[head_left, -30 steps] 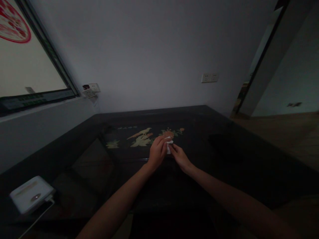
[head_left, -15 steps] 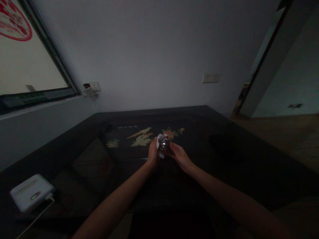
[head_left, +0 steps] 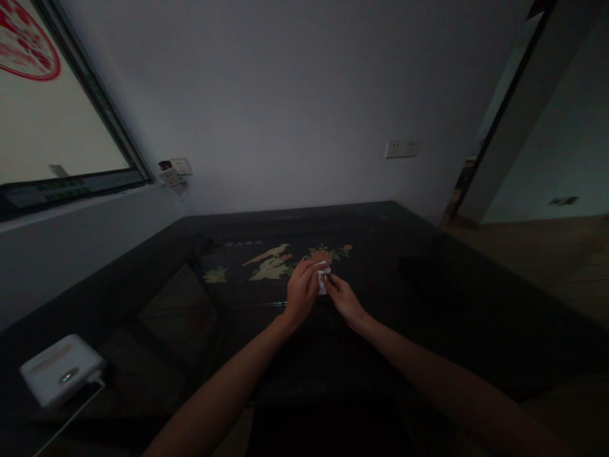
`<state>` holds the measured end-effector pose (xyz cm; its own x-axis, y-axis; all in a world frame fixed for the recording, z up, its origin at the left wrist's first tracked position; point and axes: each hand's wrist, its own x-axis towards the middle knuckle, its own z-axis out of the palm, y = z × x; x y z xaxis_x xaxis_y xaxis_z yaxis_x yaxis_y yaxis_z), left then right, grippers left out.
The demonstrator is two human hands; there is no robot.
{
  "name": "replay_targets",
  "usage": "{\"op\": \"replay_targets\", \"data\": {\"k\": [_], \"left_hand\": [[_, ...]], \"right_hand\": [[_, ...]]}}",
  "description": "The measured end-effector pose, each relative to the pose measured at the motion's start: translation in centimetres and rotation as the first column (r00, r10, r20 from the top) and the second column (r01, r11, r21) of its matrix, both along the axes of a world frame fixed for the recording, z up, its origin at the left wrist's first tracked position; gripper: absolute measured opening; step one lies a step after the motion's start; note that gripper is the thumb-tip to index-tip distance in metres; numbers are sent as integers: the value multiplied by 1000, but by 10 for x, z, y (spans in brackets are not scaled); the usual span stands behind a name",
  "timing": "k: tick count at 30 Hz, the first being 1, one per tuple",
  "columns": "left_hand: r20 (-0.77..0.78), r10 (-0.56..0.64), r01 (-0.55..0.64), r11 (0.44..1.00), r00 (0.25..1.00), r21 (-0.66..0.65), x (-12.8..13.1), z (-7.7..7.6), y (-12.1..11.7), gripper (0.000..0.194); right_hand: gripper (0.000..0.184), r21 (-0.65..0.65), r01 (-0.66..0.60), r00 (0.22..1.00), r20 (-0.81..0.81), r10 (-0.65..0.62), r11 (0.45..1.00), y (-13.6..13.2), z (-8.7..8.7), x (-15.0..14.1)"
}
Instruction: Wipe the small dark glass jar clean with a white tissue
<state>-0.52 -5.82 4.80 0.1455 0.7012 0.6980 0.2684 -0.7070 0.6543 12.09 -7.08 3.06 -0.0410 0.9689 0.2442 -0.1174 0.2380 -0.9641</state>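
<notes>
Over the dark table, my left hand (head_left: 302, 291) is closed on a crumpled white tissue (head_left: 322, 285), its fingers laid across the top. The tissue presses against a small, rounded, shiny metal object (head_left: 326, 276), of which only a sliver shows between the hands. My right hand (head_left: 346, 303) grips that metal object from the right, thumb towards me. Its exact kind cannot be made out, as the fingers and tissue cover most of it.
A dark table (head_left: 295, 374) with a bird-and-flower picture (head_left: 271, 263) spreads beneath my arms. At the left sits a white box-shaped device (head_left: 61, 368) with a cable (head_left: 71, 419). A dark flat item (head_left: 428, 279) lies at the right. A wall with sockets (head_left: 402, 149) stands behind.
My left hand has moved right and over the shiny metal object with the tissue, covering most of it. My right hand keeps its hold in nearly the same place.
</notes>
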Motion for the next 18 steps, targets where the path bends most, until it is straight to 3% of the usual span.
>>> {"op": "replay_targets", "data": {"k": [2, 5, 10, 15, 18], "left_hand": [[225, -13, 55, 982, 974, -183, 1, 0, 3, 28], [517, 34, 203, 896, 855, -395, 3, -3, 10, 36], [698, 129, 371, 772, 704, -516, 7, -13, 18, 40], [661, 111, 334, 794, 742, -508, 6, -14, 16, 38], [576, 73, 238, 863, 815, -446, 3, -9, 9, 32]], "right_hand": [[46, -5, -29, 999, -20, 29, 1000, -1, 2, 0], [48, -21, -73, 996, -58, 71, 997, -3, 4, 0], [49, -31, -126, 985, -125, 122, 992, -3, 3, 0], [47, -85, -135, 979, -167, 120, 987, -4, 3, -2], [47, -94, -119, 982, -160, 103, 988, -4, 3, -2]]}}
